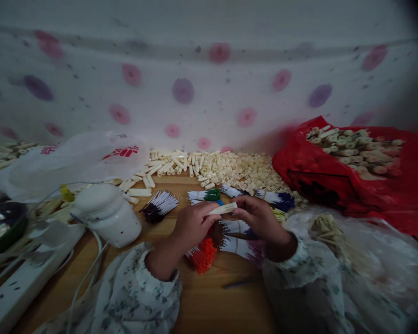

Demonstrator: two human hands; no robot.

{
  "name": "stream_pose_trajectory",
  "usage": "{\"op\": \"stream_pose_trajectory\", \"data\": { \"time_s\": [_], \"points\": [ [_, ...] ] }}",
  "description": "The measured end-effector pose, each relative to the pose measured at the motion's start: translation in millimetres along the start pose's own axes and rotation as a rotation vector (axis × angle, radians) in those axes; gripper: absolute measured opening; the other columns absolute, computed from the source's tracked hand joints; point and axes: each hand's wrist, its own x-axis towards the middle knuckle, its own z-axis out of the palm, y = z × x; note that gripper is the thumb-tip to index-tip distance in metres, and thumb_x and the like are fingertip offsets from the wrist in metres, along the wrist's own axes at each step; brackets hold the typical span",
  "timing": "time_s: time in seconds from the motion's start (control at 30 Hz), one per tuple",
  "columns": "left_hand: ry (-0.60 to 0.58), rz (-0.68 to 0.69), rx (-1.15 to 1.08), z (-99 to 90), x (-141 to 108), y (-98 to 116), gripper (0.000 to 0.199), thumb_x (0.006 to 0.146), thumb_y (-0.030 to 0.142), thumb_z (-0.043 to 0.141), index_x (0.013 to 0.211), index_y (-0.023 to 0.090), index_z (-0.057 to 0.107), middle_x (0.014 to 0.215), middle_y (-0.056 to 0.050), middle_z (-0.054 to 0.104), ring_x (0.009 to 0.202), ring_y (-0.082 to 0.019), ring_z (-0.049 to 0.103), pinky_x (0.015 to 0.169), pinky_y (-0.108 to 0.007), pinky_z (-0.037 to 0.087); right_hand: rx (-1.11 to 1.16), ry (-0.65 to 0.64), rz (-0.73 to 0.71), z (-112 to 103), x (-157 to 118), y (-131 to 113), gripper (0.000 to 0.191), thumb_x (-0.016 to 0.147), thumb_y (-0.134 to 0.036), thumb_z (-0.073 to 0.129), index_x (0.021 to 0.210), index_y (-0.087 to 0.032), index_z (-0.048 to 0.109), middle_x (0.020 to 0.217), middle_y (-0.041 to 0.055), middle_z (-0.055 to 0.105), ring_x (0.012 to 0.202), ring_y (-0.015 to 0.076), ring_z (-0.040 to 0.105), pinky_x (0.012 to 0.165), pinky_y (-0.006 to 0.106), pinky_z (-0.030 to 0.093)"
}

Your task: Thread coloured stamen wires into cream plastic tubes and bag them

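Two bare hands meet over the middle of the wooden table (202,306) from where I'm standing, with a slim cream piece (223,208) held up between them. The left hand (191,225) is clamped on one end, while the right hand (257,217) has its thumb and fingers at the other end; I can't tell whether those are pinching it. Just below sits a red-orange bundle (202,256) of thin sticks, with a dark-tipped bundle (160,205) over to the left and a green-tipped bundle (205,195) behind the hands. A heap of cream tubes (209,164) spreads along the patterned sheet (153,93) at the back. Off to the right, a red plastic bag (310,167) bulges with more cream pieces, and near the left sleeve stands a white jar (111,218), beside a power strip (28,283).
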Motion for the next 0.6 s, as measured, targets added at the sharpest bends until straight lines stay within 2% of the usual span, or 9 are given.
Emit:
{"op": "stream_pose_trajectory", "data": {
  "time_s": [0.07,0.2,0.27,0.4,0.5,0.6],
  "points": [
    [-0.013,-0.004,-0.015,0.2,0.5,1.4,0.015,0.088,0.026,0.058,0.1,0.021,0.068,0.095,-0.003,0.072,0.086,-0.021,0.066,0.071,-0.028,0.047,-0.098,0.023,-0.003,0.1,0.2,-0.9,0.022,0.088,-0.038,0.053,0.082,-0.019,0.06,0.071,0.0007,0.063,0.064,0.0144,0.056,0.058,0.024,0.04],
    [0.004,0.0,0.007,2.6,0.7,2.8,0.018,0.087,0.026,0.06,0.103,0.021,0.068,0.1,-0.005,0.071,0.091,-0.023,0.065,0.077,-0.03,0.046,-0.283,0.118,-0.008,2.6,0.0,-2.8,0.042,0.093,-0.042,0.04,0.06,-0.018,0.052,0.056,-0.0006,0.052,0.053,0.0125,0.045,0.052,0.025,0.03],
    [-0.011,-0.003,-0.016,2.5,0.8,3.3,0.017,0.087,0.025,0.059,0.102,0.021,0.067,0.099,-0.005,0.071,0.088,-0.022,0.065,0.075,-0.029,0.046,-0.204,0.108,0.016,1.3,-0.7,-2.6,0.039,0.091,-0.044,0.045,0.062,-0.018,0.054,0.056,-0.0011,0.051,0.053,0.0124,0.045,0.051,0.025,0.031],
    [-0.082,-0.038,-0.095,-1.2,1.2,4.2,0.014,0.089,0.025,0.055,0.095,0.02,0.068,0.09,-0.003,0.071,0.081,-0.019,0.064,0.068,-0.026,0.044,0.003,-0.006,-0.013,-4.3,-1.9,-3.1,0.021,0.083,-0.038,0.06,0.09,-0.018,0.062,0.072,-0.0004,0.062,0.064,0.0132,0.055,0.057,0.023,0.039],
    [-0.106,-0.034,-0.079,-2.6,1.2,4.8,0.018,0.091,0.027,0.052,0.093,0.019,0.068,0.091,-0.004,0.071,0.084,-0.021,0.063,0.071,-0.027,0.044,-0.119,-0.003,-0.024,-4.7,-1.3,-4.7,0.016,0.085,-0.034,0.057,0.086,-0.019,0.064,0.066,-0.0019,0.06,0.06,0.0119,0.052,0.056,0.022,0.037],
    [-0.073,-0.04,-0.054,-1.9,0.6,5.7,0.021,0.09,0.029,0.051,0.1,0.02,0.068,0.096,-0.006,0.07,0.09,-0.023,0.063,0.078,-0.03,0.044,-0.181,0.013,0.022,-2.7,-0.6,-4.6,0.023,0.088,-0.035,0.051,0.075,-0.018,0.061,0.058,-0.0029,0.054,0.054,0.0113,0.047,0.052,0.022,0.034]
  ]
}}
